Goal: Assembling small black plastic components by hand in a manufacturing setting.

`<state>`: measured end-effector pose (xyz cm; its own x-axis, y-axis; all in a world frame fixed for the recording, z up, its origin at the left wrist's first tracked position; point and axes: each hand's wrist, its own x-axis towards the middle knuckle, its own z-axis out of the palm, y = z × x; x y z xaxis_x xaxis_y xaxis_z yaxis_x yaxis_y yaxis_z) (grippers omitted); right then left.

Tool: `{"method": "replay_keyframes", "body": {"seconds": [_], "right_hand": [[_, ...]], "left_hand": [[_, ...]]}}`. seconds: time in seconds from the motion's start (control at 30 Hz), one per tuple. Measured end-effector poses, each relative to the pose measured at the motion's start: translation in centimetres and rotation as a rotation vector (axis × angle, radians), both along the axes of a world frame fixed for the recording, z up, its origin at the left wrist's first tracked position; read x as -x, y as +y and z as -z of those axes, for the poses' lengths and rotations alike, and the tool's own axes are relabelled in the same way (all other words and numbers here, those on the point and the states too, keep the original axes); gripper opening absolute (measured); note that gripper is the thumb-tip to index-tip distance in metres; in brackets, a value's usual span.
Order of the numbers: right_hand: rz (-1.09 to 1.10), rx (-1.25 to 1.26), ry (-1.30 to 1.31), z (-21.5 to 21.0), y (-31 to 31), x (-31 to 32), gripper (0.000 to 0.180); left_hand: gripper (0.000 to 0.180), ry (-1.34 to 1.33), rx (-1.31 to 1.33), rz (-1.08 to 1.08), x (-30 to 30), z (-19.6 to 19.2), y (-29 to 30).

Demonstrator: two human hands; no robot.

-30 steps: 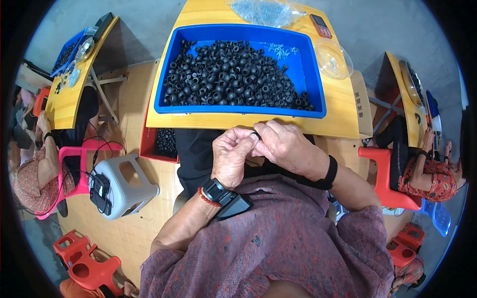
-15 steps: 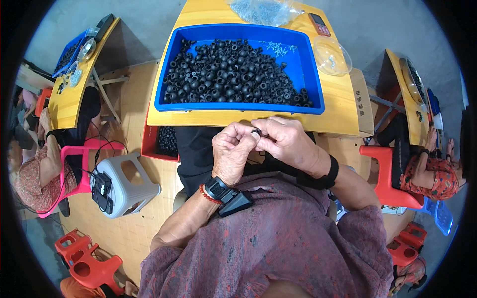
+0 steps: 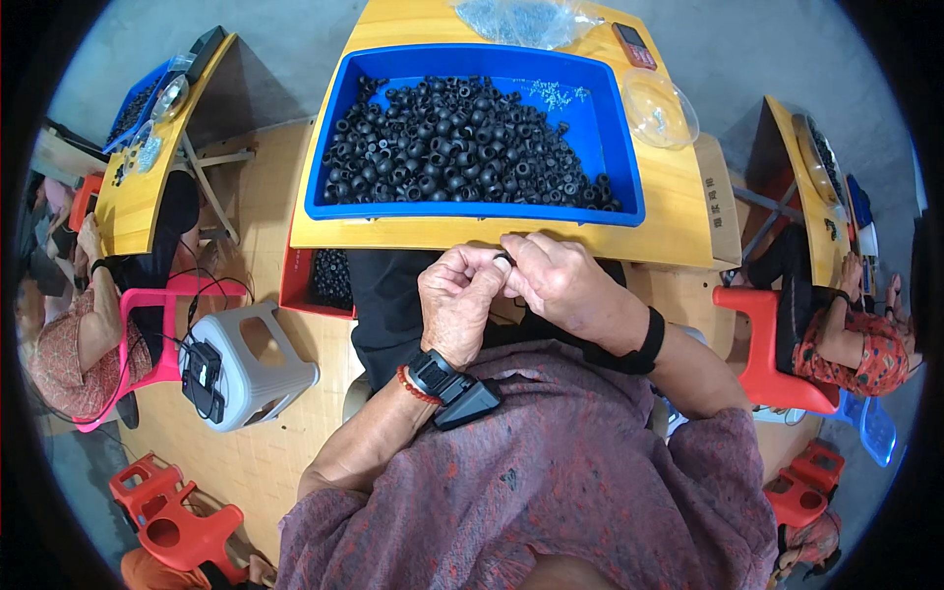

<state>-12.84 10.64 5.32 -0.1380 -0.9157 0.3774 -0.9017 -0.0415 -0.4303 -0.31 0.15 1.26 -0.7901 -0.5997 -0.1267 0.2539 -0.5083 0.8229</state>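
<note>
The left hand (image 3: 458, 307) pinches a small black piece (image 3: 503, 260) between its thumb and bent fingers, and the right hand (image 3: 560, 285) grips the same piece from the other side with its fingertips, the two hands meeting just off the front edge of the wooden surface (image 3: 393, 234). The fingers cover most of the piece, so its shape cannot be told. A dark watch (image 3: 431, 372) and a red beaded bracelet (image 3: 417, 387) circle the left wrist; a black band (image 3: 649, 346) circles the right.

Along the front edge of the surface stands a blue tray (image 3: 482, 212), with a heap of hollow, rounded black parts (image 3: 442, 147) filling most of it. Small pale bits (image 3: 556, 95) lie scattered near the tray's far right corner. At the surface's far edge lies a clear plastic bag (image 3: 521, 24) of light-blue bits, and near the far right corner a red and black phone (image 3: 634, 46). A clear round dish (image 3: 644, 90) sits by the right edge, just beside the tray.

Below the surface's front left corner, a red box (image 3: 294, 280) holds more black parts (image 3: 332, 278); a cardboard box (image 3: 721, 187) stands by the right edge.
</note>
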Motion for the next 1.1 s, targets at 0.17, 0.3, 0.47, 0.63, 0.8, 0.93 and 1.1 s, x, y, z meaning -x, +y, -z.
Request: {"method": "replay_keyframes", "body": {"seconds": [0.17,0.3,0.47,0.63,0.8,0.93,1.1], "right_hand": [[-0.016,0.04,0.039,1.0,-0.7,-0.4,0.026],[0.074,0.06,0.027,1.1,-1.1,-1.1,0.021],[0.107,0.062,0.021,1.3,-1.3,-1.2,0.018],[0.096,0.026,-0.003,1.4,-1.5,-1.3,0.016],[0.043,0.022,-0.084,-0.1,-0.7,-0.4,0.017],[0.02,0.07,-0.129,-0.1,-0.1,0.6,0.024],[0.001,0.049,-0.217,-1.4,0.1,0.2,0.035]], "left_hand": [[0.005,-0.067,0.064,-0.067,0.0,-0.2,0.2],[0.004,-0.103,0.097,-0.127,-0.1,0.0,0.0],[0.004,-0.101,0.143,-0.127,0.0,0.2,-0.2],[0.003,-0.116,0.163,-0.155,0.1,0.2,-0.3],[0.004,0.025,0.045,-0.002,0.0,-0.3,-0.6],[0.006,0.042,-0.051,0.079,0.4,-1.0,-0.6],[0.005,-0.013,0.252,-0.132,0.0,-0.4,-1.2]]}}
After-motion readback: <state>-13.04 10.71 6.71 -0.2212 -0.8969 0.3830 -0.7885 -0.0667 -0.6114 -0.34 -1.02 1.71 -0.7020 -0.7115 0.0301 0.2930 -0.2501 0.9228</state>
